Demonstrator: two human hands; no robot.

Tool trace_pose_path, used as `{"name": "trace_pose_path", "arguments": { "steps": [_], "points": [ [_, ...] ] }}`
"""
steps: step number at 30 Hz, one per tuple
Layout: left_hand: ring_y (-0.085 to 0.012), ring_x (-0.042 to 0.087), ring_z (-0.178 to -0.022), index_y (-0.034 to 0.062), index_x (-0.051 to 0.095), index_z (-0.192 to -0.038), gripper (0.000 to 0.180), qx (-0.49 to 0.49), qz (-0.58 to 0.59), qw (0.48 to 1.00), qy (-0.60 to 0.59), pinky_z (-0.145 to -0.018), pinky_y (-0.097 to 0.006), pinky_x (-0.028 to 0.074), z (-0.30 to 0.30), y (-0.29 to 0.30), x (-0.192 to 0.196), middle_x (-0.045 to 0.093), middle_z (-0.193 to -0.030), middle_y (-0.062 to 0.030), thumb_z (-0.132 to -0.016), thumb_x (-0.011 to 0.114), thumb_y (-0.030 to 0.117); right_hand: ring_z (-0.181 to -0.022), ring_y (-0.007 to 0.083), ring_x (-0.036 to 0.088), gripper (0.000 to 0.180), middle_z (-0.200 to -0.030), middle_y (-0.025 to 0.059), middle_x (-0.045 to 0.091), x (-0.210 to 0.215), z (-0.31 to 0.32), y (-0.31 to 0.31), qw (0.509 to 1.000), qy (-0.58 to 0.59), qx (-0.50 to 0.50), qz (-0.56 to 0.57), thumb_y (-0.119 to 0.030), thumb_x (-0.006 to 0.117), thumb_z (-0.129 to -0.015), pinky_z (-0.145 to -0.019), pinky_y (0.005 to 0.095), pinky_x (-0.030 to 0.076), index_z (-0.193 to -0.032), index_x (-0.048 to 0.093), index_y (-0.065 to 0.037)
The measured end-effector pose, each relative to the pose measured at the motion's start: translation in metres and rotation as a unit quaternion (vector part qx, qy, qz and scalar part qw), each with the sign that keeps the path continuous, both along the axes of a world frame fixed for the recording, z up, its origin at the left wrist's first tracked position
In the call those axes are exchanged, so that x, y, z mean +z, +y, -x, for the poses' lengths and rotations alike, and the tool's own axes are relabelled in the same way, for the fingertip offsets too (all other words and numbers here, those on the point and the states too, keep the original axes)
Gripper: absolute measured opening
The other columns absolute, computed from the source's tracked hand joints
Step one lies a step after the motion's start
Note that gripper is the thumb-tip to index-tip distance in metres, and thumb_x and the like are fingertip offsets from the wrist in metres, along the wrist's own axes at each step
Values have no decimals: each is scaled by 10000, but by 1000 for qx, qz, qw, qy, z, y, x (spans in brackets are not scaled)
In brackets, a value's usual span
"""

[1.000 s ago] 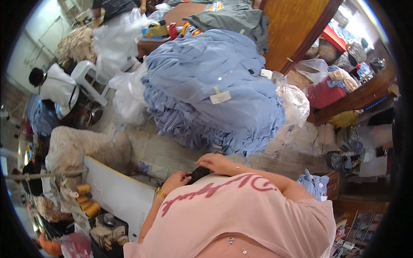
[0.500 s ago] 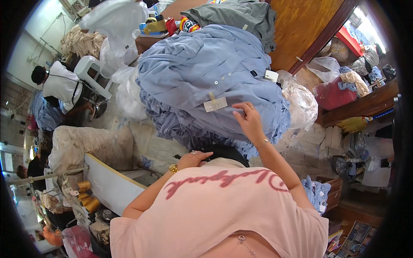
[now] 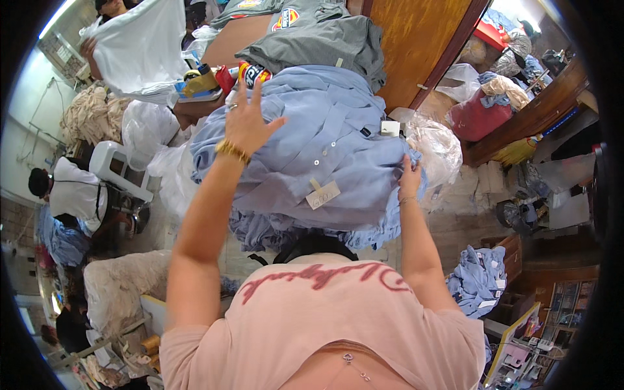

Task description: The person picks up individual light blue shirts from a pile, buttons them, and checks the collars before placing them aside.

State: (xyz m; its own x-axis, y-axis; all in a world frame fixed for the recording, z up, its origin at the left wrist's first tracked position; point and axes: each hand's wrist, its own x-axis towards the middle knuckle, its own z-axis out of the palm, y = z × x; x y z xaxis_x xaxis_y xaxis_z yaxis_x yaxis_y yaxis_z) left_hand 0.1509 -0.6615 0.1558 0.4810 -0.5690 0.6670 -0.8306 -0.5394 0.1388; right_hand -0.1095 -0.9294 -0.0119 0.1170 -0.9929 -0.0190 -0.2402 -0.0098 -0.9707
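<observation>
A large heap of light blue shirts [image 3: 312, 104] lies in front of me, the top one spread out with small buttons and a dark label. A handwritten paper tag [image 3: 323, 194] lies on its near part. Over the heap's left side my left hand [image 3: 250, 123] is open, fingers spread and pointing away from me; whether it touches the cloth I cannot tell. At the right edge my right hand [image 3: 409, 174] is closed on the top shirt's fabric. A small white box-like thing [image 3: 390, 128] rests beyond it, near the dark label.
Grey shirts [image 3: 318, 49] and a tape dispenser [image 3: 200, 84] are on the table behind the heap. Clear plastic bags [image 3: 434, 144] flank it. A person holds up white cloth [image 3: 140, 49] at the far left; another bends near a white plastic stool [image 3: 117, 170].
My left hand has risen from my waist to above the heap's left side. My right hand has moved from near the paper tag to the right edge. The view has shifted.
</observation>
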Motion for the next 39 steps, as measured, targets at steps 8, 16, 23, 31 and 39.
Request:
{"name": "trace_pose_path", "arguments": {
  "steps": [8,16,23,31,39],
  "points": [
    [-396,579,-841,59,568,-1035,272,-30,51,994,91,-725,-436,466,-112,1,85,602,-932,-220,-818,505,210,-815,298,591,363,-866,157,611,7,-34,-5,950,209,224,63,-221,633,-759,-735,370,453,-1045,539,-19],
    [-354,595,-849,57,543,-1079,325,220,-39,961,-165,-729,-413,458,-176,104,93,612,-895,-210,-839,506,272,-873,313,589,207,-928,174,610,116,-73,-42,905,138,217,338,-136,537,-812,-761,389,454,-989,546,-29],
    [-249,583,-680,-16,621,-745,392,109,-244,878,398,-658,-337,454,-103,96,16,604,-714,-144,-822,563,364,-727,282,551,240,-799,169,577,40,17,5,945,186,147,224,-231,581,-818,-661,367,429,-861,578,5],
    [-211,572,-838,24,595,-962,226,-233,265,649,674,-791,-327,445,-69,100,-14,609,-907,-41,-853,508,201,-360,93,352,189,-537,-16,407,3,64,99,907,-163,86,-378,-176,640,-798,-336,257,287,-761,483,-78],
    [-191,604,-782,-5,549,-1032,363,-55,188,400,896,-753,-322,483,20,98,5,618,-923,-77,-864,526,316,-416,101,353,117,-567,-19,416,7,73,121,844,-273,-69,-456,-134,592,-835,-402,264,319,-772,495,-120]
  ]
}}
